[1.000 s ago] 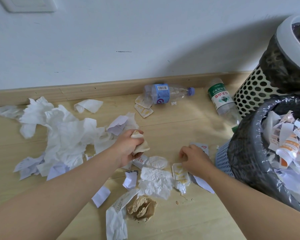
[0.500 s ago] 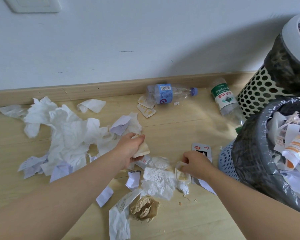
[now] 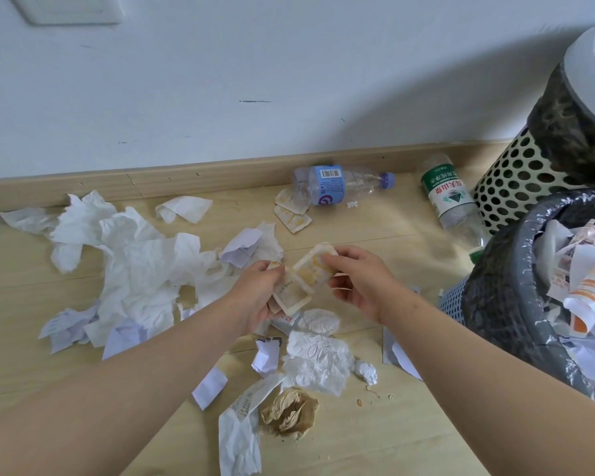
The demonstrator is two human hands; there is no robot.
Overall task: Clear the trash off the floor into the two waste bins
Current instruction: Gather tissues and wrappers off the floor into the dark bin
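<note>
Left hand: gripped a stack of snack wrappers above the floor.
Right hand: pinched a yellow-white wrapper, touching that stack.
Grey bin: just right of both hands, heaped with paper.
Tissues: strewn left.

Two bins are recorded at right: cream perforated bin, bag-lined bin. Two bottles are logged far: blue-label bottle, green-label bottle. Two floor sachets are counted, at least two held sachets. One brown paper wad is noted near.
</note>
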